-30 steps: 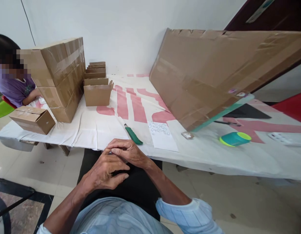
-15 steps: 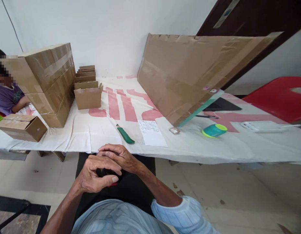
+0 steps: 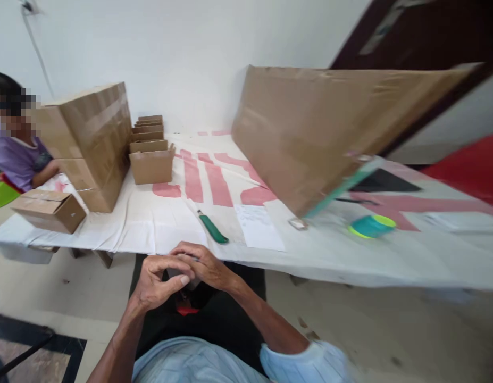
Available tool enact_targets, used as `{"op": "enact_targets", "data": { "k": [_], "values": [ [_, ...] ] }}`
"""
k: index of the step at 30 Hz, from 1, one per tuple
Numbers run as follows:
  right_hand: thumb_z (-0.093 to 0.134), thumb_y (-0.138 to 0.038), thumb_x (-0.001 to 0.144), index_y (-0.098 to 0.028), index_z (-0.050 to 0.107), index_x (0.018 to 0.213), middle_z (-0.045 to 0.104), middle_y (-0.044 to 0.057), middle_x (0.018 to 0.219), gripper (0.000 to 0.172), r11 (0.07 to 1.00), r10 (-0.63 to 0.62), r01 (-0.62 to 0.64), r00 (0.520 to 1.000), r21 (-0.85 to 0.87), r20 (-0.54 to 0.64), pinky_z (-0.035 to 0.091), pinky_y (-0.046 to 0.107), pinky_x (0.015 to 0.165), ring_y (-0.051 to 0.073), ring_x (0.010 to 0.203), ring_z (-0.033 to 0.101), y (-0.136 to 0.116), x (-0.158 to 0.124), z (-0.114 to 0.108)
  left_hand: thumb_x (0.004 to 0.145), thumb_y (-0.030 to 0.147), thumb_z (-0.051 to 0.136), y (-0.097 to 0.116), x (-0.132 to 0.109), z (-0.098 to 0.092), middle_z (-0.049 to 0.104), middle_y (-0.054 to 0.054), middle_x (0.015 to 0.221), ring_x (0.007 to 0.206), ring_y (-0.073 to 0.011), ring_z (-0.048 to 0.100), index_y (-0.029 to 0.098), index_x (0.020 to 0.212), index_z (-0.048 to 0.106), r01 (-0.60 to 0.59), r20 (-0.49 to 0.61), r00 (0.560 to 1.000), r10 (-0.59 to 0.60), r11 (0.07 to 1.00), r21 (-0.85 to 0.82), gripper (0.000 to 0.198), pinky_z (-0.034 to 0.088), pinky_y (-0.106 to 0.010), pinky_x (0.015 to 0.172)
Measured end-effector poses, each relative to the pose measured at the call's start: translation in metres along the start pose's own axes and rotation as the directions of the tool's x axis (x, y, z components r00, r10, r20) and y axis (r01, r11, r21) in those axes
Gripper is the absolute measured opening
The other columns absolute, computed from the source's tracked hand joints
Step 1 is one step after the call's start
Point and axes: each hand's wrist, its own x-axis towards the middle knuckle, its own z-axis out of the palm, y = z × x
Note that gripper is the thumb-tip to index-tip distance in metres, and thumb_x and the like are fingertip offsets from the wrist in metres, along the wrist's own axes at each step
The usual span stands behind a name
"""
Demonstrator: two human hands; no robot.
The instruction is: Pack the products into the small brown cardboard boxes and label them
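Note:
My left hand (image 3: 156,281) and my right hand (image 3: 202,264) are curled together over my lap, just below the table edge. Their fingers are closed round a small dark object (image 3: 178,276) that I cannot make out, and a bit of red (image 3: 185,310) shows under them. On the white cloth of the table (image 3: 150,223) just beyond my hands lie a green-handled knife (image 3: 212,228) and a white sheet of paper (image 3: 260,227). The picture is blurred by head motion.
A large flat cardboard sheet (image 3: 310,127) leans at the right. Taped brown boxes (image 3: 92,138) and a row of small open cartons (image 3: 151,154) stand at the left, with another person (image 3: 17,149) behind them. A teal cup (image 3: 372,226) lies on its side.
The camera has swung slightly and blurred. My hands have stayed over my lap, with the left fingers curling tighter against the right hand.

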Motion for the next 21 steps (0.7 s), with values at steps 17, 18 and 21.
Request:
{"op": "enact_targets", "data": {
  "k": [17,18,21],
  "values": [
    [0.049,-0.045,0.094,-0.015,0.078,0.11,0.075,0.022,0.107,0.045,0.528,-0.018,-0.484,0.815,-0.698,-0.579,0.054,0.05,0.09,0.038,0.1,0.066,0.178,-0.018,-0.069,0.086,0.021,0.078,-0.061,-0.051,-0.123,0.078,-0.013,0.123,0.115,-0.0277,0.076,0.022,0.108,0.081,0.341,-0.522,0.852,0.026,0.729,0.593,0.023,0.066,-0.043,0.091],
    [0.048,-0.044,0.094,-0.015,0.078,0.11,0.076,0.022,0.106,0.045,0.533,-0.03,-0.482,0.811,-0.695,-0.585,0.053,0.049,0.09,0.037,0.099,0.066,0.179,-0.015,-0.069,0.086,0.021,0.077,-0.062,-0.053,-0.123,0.078,-0.012,0.123,0.115,-0.0277,0.076,0.022,0.109,0.081,0.338,-0.519,0.854,0.032,0.725,0.6,0.022,0.066,-0.043,0.092],
    [0.048,-0.04,0.094,-0.015,0.077,0.109,0.075,0.02,0.104,0.042,0.544,-0.071,-0.474,0.796,-0.692,-0.601,0.053,0.048,0.089,0.035,0.097,0.064,0.179,-0.007,-0.069,0.087,0.022,0.076,-0.068,-0.058,-0.114,0.079,-0.012,0.122,0.115,-0.0277,0.076,0.022,0.108,0.08,0.325,-0.517,0.854,0.056,0.718,0.615,0.021,0.065,-0.045,0.097]
  ]
}}
